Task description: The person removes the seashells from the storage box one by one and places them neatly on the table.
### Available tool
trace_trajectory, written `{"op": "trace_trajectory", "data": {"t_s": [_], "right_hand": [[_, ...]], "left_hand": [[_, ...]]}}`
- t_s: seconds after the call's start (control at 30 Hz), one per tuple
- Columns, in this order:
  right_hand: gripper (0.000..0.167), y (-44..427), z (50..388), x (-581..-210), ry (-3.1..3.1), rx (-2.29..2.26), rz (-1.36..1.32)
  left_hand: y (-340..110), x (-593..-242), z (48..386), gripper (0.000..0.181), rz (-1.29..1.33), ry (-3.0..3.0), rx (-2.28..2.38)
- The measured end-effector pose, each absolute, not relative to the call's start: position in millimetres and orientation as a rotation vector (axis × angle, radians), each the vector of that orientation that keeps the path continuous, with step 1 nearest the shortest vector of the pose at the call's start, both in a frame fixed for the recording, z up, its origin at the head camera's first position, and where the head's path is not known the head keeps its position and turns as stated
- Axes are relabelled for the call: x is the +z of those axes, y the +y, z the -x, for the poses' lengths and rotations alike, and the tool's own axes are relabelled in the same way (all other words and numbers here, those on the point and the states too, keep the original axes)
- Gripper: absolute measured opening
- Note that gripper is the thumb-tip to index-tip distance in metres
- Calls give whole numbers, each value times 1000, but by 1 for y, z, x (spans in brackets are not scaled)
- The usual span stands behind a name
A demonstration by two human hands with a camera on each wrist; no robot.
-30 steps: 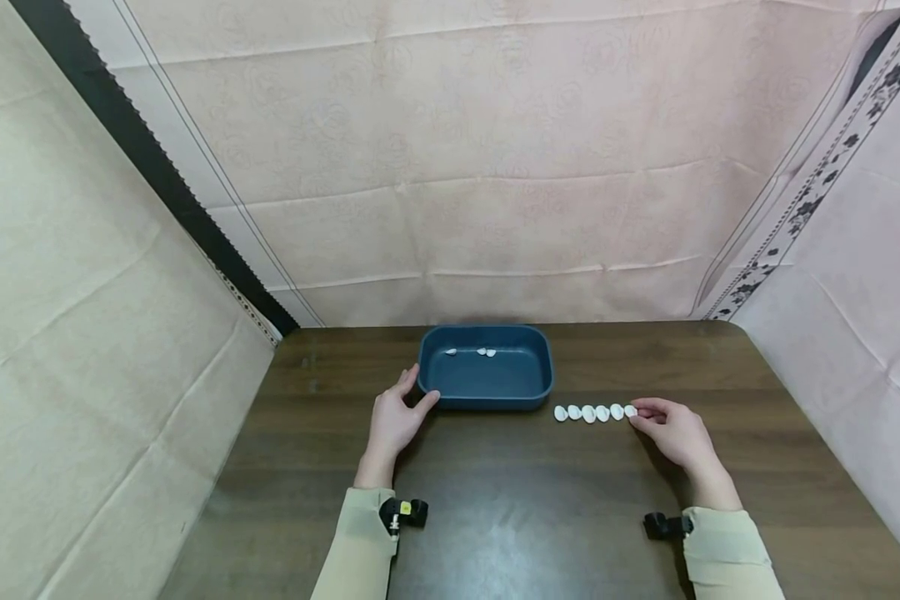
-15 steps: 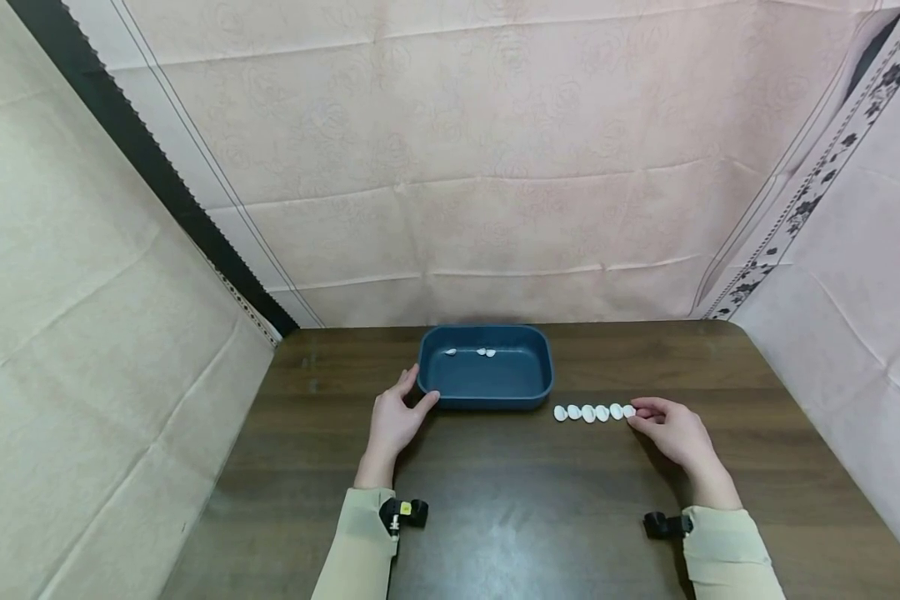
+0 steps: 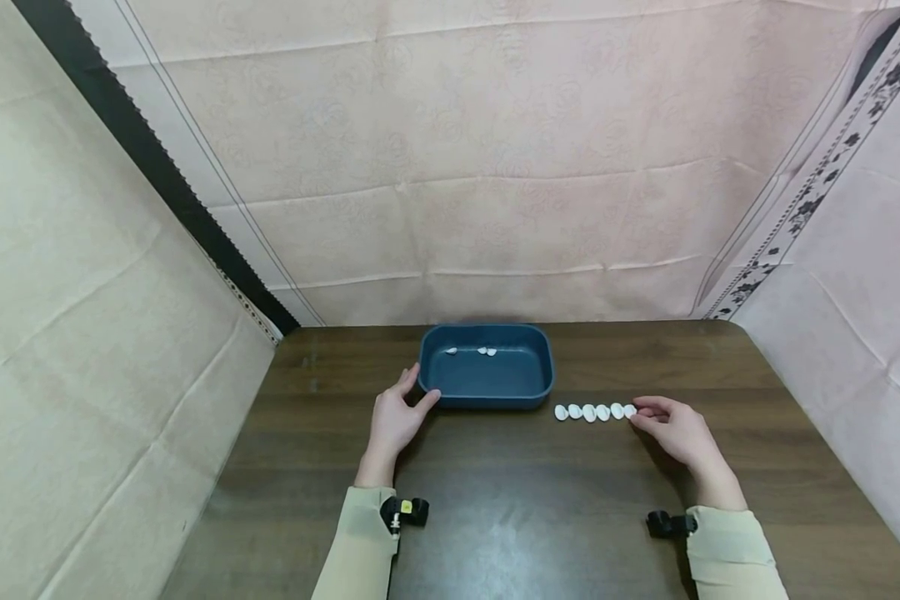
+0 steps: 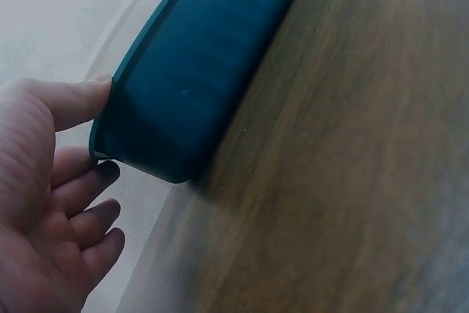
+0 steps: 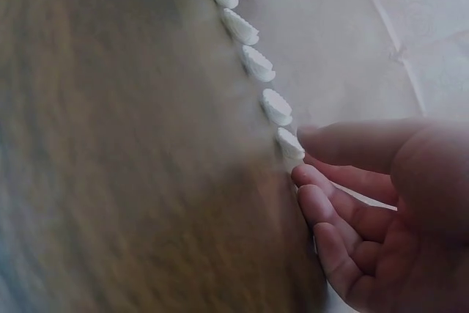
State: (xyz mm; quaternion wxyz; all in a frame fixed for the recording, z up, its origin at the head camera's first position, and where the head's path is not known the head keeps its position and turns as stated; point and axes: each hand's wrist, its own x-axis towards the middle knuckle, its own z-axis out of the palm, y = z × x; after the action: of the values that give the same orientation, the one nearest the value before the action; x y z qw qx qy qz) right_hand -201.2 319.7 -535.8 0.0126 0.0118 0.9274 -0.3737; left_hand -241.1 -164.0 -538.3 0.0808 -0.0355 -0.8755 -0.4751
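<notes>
A row of several small white ribbed seashells [image 3: 588, 413] lies on the table to the right of a dark blue rectangular tray [image 3: 487, 402]. My right hand [image 3: 671, 429] pinches the rightmost seashell [image 5: 290, 144] between thumb and fingertips, at the end of the row. My left hand [image 3: 396, 423] holds the tray's near left corner, with the thumb on the near side and the forefinger along the left side. In the left wrist view the other fingers curl loosely below the rim. Inside the tray, small white shell pieces [image 3: 486, 352] lie toward the far side.
The brown wooden table [image 3: 525, 517] ends just behind the tray, where a pale cloth hanging [image 3: 495, 167] rises. More cloth stands at the left and right sides. Each sleeve carries a black wrist camera [image 3: 412, 512].
</notes>
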Motion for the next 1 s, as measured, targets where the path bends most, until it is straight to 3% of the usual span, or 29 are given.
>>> {"op": "trace_trajectory", "data": {"t_s": [0.37, 1.0], "right_hand": [[39, 304, 204, -517, 3024, -1277, -66], [30, 172, 254, -487, 2814, -1536, 380]], "left_hand": [[-163, -535, 242, 69, 123, -2625, -1419], [-164, -536, 242, 69, 117, -2610, -1439]]}}
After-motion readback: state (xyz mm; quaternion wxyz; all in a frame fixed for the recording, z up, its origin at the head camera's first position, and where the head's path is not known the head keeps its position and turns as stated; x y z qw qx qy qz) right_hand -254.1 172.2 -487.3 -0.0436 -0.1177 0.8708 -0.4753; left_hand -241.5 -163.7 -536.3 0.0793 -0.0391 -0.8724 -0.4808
